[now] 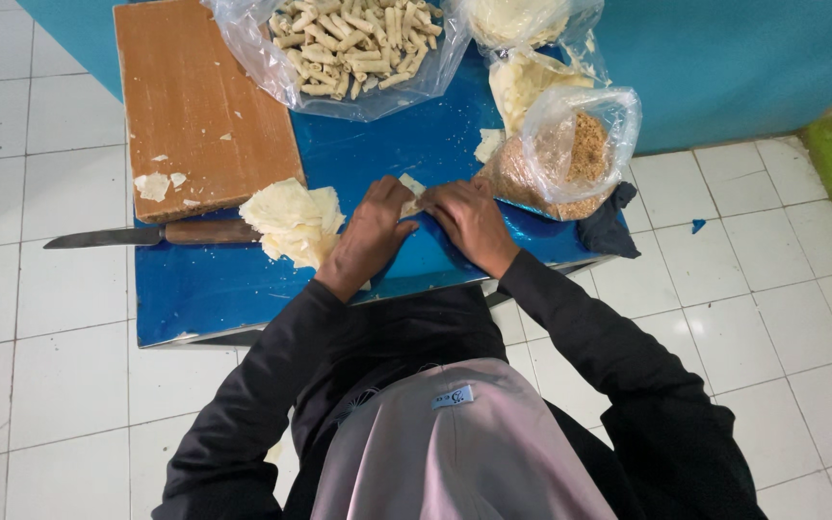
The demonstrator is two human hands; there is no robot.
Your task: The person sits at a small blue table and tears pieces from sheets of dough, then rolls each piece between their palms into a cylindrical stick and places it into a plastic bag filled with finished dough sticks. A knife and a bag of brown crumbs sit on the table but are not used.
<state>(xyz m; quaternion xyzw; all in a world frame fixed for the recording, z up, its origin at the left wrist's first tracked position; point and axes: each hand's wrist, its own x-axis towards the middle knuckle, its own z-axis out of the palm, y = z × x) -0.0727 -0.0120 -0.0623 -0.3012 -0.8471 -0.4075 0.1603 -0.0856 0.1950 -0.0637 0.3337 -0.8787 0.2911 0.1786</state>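
Together, left hand [370, 231] and right hand [469, 220] press closed on a thin, pale wrapper sheet [410, 192].

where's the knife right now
In the head view the knife lies at the left edge of the blue table, blade sticking out over the tiled floor, just below the wooden board and left of the pale wrapper stack.

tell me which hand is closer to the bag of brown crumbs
Right. The right hand lies right beside the bag of brown crumbs; the left hand is farther off, near the stack of pale wrappers.
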